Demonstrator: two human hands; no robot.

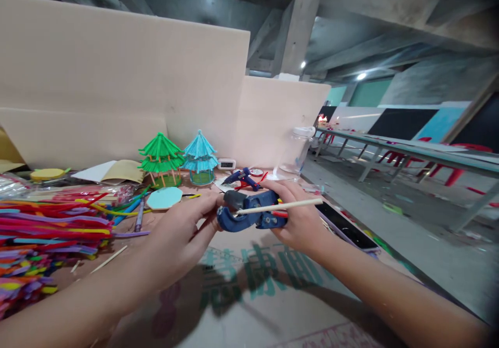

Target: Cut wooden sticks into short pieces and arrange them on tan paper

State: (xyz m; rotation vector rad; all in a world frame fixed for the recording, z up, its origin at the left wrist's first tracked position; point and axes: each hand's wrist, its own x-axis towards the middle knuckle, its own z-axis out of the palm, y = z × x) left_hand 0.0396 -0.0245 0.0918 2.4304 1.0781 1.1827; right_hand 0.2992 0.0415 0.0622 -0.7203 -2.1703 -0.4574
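Cardboard-topped table (253,301), bare concrete ceiling (351,5); 2 stick pagodas (161,156), fuzzy pipe cleaners (47,228). Right hand (298,221) clamps blue cutter (251,212) holding round wooden stick (284,205); left hand (181,231) pinches its hooked head

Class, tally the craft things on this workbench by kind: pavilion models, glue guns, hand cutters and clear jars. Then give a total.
Pavilion models: 2, the green pavilion and the blue pavilion
Glue gun: 1
Cutter: 1, held in the right hand
Clear jar: 1
Total: 5
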